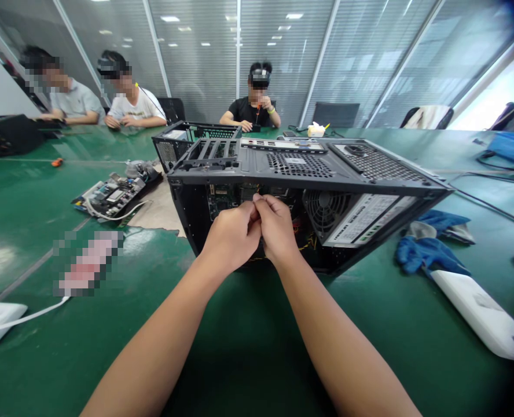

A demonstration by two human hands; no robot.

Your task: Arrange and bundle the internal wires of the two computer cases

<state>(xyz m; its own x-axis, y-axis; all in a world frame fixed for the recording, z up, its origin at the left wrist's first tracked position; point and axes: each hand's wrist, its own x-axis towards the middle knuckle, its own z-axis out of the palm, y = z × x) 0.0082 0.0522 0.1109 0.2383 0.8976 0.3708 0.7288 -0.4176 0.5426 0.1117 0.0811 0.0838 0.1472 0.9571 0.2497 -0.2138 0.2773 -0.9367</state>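
Note:
A black computer case (298,164) lies on the green table with its open side toward me. At that opening, my left hand (231,234) and my right hand (278,226) meet, thumbs and fingers pinched together. Whatever sits between the fingertips is too small and covered to make out. Behind them, part of a motherboard (220,200) shows inside the case. To the right of my right hand is the power supply (363,220) with its round fan grille (326,205) and a white label. Thin yellow and red wires (307,240) run below it, partly hidden by my hand.
Left of the case, a loose circuit board (116,194) lies by a cardboard sheet (158,208). A blurred-out phone (91,263) has a white cable. On the right are blue gloves (433,252), a white power bank (483,313) and black cables (495,200). Three people sit across the table.

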